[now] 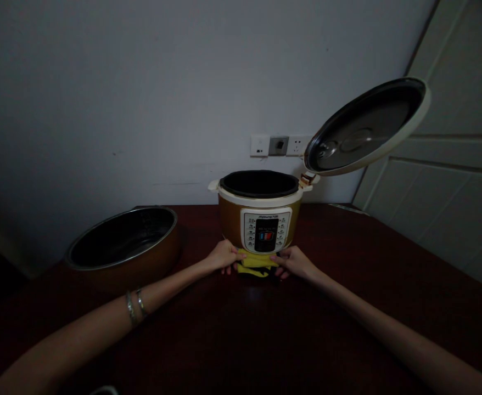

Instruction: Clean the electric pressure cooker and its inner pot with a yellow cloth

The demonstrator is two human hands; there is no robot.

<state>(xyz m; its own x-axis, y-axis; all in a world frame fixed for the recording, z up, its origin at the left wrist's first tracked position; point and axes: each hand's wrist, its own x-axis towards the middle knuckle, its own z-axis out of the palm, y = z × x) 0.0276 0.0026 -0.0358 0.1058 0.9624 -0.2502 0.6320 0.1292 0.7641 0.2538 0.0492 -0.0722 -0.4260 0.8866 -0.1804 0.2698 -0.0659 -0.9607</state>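
Observation:
A yellow cloth [257, 260], folded and with dark patches, lies on the table in front of the electric pressure cooker [229, 219]. My left hand [223, 255] pinches its left end between thumb and fingers. At the right end, my right hand [293, 262] grips the same cloth. The cooker stands just behind both hands, gold-brown with a white rim and a front control panel [267, 230]. Its round lid [360, 137] is raised and tilted to the right on its hinge. Dark interior shows inside the cooker; details there are too dim to make out.
A wide inner pot [129, 269], dark inside with a metal rim, sits on the dark red table [257, 340] at left. Behind the cooker, wall sockets [279, 145] are set in the wall. A white panelled door [442, 181] stands at right. A pale curved rim [104, 390] shows at the bottom edge.

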